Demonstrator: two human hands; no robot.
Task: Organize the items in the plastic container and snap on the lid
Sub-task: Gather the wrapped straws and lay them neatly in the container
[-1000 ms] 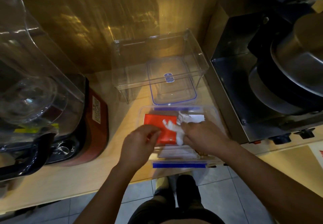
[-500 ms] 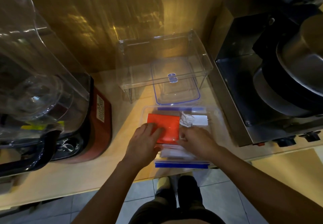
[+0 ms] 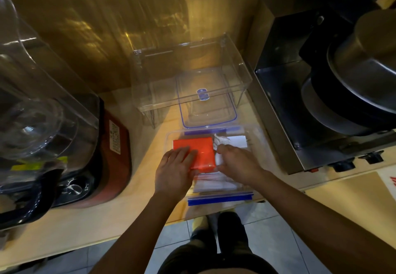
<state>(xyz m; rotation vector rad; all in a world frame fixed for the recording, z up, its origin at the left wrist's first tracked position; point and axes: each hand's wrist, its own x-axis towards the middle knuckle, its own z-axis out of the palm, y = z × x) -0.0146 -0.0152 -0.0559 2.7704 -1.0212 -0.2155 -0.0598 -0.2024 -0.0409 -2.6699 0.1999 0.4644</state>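
Observation:
A clear plastic container (image 3: pixel 255 136) with blue clips sits at the counter's front edge. Inside lie a red packet (image 3: pixel 200 148), white plastic wrapping (image 3: pixel 219 142) and white paper items (image 3: pixel 215 182). My left hand (image 3: pixel 174 171) rests flat on the red packet's near left part, fingers spread. My right hand (image 3: pixel 237 163) is curled over the white items just right of the packet; what its fingers hold is hidden. The clear lid (image 3: pixel 206 104) with a blue rim and blue tab lies behind the container, partly under a clear shelf.
A clear acrylic shelf (image 3: pixel 188 74) stands at the back against the wall. A blender with a red base (image 3: pixel 113 151) is at the left. A metal appliance (image 3: pixel 285 111) with stacked pots (image 3: pixel 360 76) crowds the right. The container overhangs the counter edge (image 3: pixel 107 233).
My right hand lowered the white wrapping into the container and now presses over it. My left hand slid forward onto the red packet. The camera moved slightly closer.

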